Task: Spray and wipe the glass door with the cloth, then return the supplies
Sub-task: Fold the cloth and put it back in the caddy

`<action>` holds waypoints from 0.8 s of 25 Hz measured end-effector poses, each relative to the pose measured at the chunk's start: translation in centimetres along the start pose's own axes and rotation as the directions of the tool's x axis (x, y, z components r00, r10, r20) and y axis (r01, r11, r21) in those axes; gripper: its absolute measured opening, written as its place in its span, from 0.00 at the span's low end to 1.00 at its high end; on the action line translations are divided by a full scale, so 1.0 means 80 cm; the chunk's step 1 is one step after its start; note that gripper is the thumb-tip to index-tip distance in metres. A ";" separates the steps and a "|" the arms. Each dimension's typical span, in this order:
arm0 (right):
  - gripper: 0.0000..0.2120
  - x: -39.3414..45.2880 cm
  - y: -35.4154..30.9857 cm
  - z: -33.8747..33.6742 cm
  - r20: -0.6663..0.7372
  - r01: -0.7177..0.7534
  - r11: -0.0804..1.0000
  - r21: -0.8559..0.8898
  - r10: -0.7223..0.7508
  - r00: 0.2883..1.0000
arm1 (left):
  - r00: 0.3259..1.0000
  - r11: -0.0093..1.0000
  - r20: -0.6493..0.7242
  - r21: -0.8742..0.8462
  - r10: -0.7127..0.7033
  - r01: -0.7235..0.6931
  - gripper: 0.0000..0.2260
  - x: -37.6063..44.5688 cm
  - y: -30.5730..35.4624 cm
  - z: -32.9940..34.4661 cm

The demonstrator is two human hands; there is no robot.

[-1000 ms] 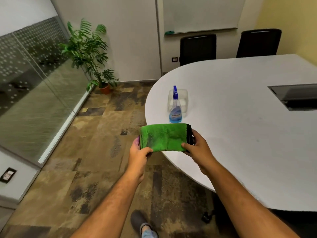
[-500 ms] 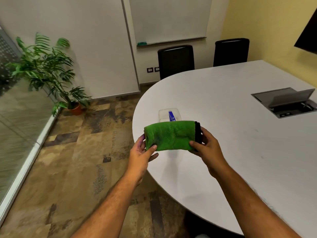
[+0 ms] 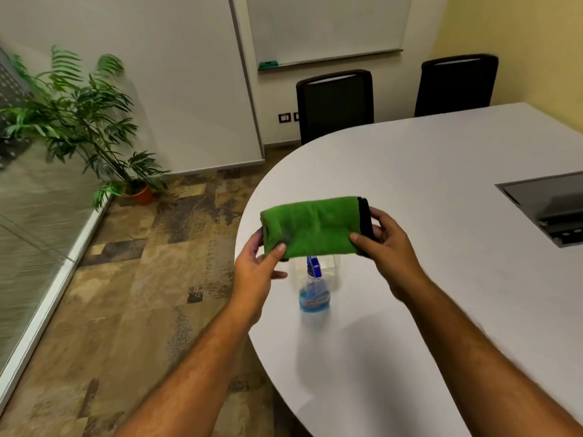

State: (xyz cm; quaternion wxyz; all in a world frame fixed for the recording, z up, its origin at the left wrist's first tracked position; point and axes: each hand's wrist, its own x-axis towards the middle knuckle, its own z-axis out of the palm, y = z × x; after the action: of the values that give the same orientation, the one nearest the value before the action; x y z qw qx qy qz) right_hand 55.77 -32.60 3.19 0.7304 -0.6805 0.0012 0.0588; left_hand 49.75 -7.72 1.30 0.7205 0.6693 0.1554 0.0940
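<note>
Cloth (image 3: 315, 228), green with a black hem and folded flat, hangs above the rounded end of the white table (image 3: 426, 279), pinched at its left end by the left hand (image 3: 257, 272) and at its hemmed end by the right hand (image 3: 386, 247). Below it a blue spray bottle (image 3: 314, 291) stands before a clear container (image 3: 329, 268). A potted palm (image 3: 85, 127) stands beside the glass wall (image 3: 34, 222).

One head-worn camera looks forward and down, close above the table (image 3: 426, 216).
</note>
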 end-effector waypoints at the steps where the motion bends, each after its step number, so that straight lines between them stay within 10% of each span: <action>1: 0.24 0.022 0.000 0.001 0.003 -0.010 1.000 -0.017 0.010 1.000 | 1.000 1.000 -0.020 0.006 -0.020 0.020 0.24 0.020 0.002 0.007; 14: 0.25 0.203 0.146 0.059 -0.136 -0.227 0.897 -0.378 0.189 0.973 | 0.955 0.876 -0.003 0.397 -0.296 0.273 0.27 0.222 -0.128 0.049; 20: 0.28 0.235 0.193 0.072 -0.034 -0.168 0.648 -0.743 0.214 0.976 | 0.934 0.663 0.040 0.716 -0.354 0.220 0.34 0.253 -0.188 0.055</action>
State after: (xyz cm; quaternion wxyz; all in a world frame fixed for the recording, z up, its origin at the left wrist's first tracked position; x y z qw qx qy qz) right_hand 72.60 -24.28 -13.29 0.3800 -0.9123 0.0283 0.1501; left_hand 69.14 -6.19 -15.39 0.4289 0.8640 0.2190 -0.1467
